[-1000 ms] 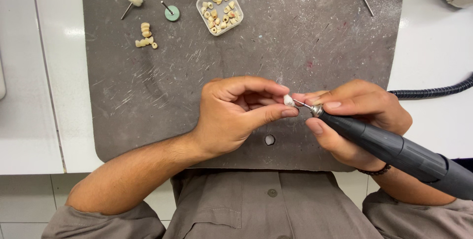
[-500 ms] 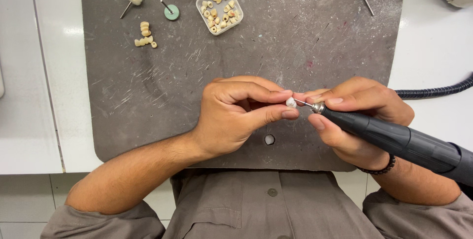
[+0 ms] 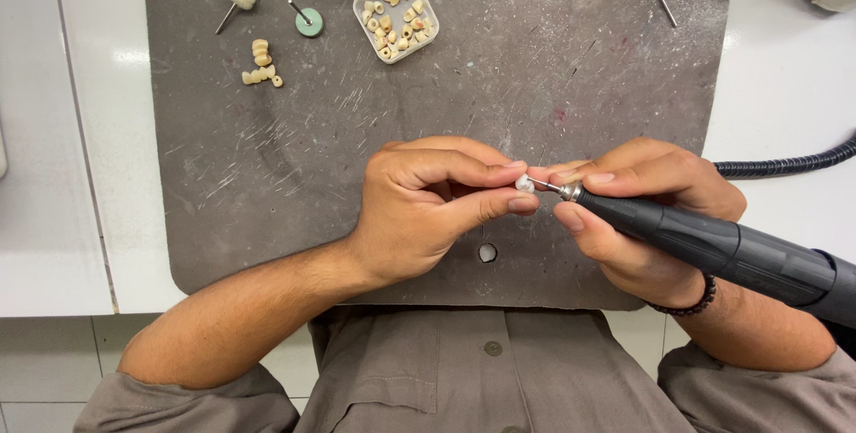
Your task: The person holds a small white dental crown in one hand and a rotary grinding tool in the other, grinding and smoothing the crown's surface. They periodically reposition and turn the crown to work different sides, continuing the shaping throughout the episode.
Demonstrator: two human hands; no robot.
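Head view: the left hand [image 3: 428, 206] pinches a small white tooth crown [image 3: 524, 184] between thumb and forefinger, steadying it above the grey work mat's [image 3: 571, 67] near edge. The right hand [image 3: 646, 210] grips a black rotary handpiece [image 3: 713, 246] pen-style, bur touching the crown. An open clear box of crowns [image 3: 397, 16] sits near the far edge.

1. A dental workshop is suggested by the scratched grey mat [image 3: 267, 174] on a white bench [image 3: 785, 112].
2. Small tooth crowns [image 3: 260, 63], a box [image 3: 397, 16] of them, and burs [image 3: 308, 21] are seen.
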